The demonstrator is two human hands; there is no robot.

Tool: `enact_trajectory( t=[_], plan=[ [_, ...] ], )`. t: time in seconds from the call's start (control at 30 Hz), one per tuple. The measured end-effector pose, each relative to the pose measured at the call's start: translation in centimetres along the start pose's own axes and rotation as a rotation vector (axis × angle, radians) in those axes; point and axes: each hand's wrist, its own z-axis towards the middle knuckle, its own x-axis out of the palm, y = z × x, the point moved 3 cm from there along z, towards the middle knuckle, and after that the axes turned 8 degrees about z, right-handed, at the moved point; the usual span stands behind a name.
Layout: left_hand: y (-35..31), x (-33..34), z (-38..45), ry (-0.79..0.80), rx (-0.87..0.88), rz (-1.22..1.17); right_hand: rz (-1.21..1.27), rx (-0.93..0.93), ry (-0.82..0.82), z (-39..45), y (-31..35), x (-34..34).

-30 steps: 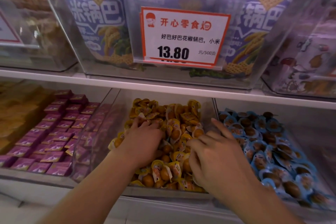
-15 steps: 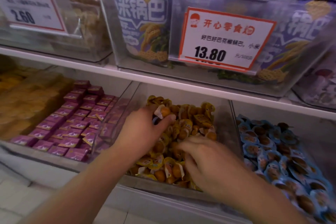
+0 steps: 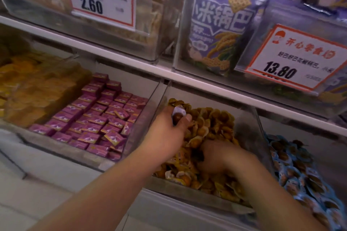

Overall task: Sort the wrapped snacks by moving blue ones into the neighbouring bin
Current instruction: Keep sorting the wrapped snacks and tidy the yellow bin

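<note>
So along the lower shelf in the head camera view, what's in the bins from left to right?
Orange-yellow packets → purple wrapped squares → yellow wrapped snacks, where both hands are → blue wrapped snacks.

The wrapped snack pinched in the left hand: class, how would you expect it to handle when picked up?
Probably light: the left hand lifts the wrapped snack with fingertips alone. Its pale wrapper looks thin and crinkly, so likely floppy at the edges. The brown rounded core may roll if dropped.

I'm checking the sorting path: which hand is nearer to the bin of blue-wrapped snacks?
Right. The right hand digs in the yellow snacks beside the blue bin; the left hand holds a wrapped snack at the yellow bin's far-left side.
</note>
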Motion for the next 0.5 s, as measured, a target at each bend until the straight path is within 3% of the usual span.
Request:
enact_trajectory(
  t=[0.1,0.4,0.5],
  plan=[
    [-0.5,0.0,0.0,0.043,-0.041,-0.146,-0.104,-0.024,0.095,-0.5,0.7,-0.4],
    [-0.7,-0.2,-0.4,0.101,-0.01,-0.167,-0.145,-0.098,0.063,-0.9,1.9,-0.2],
    [-0.6,-0.1,-0.5,0.098,0.0,-0.158,0.037,-0.143,0.059,-1.4,1.3,-0.9]
  ],
)
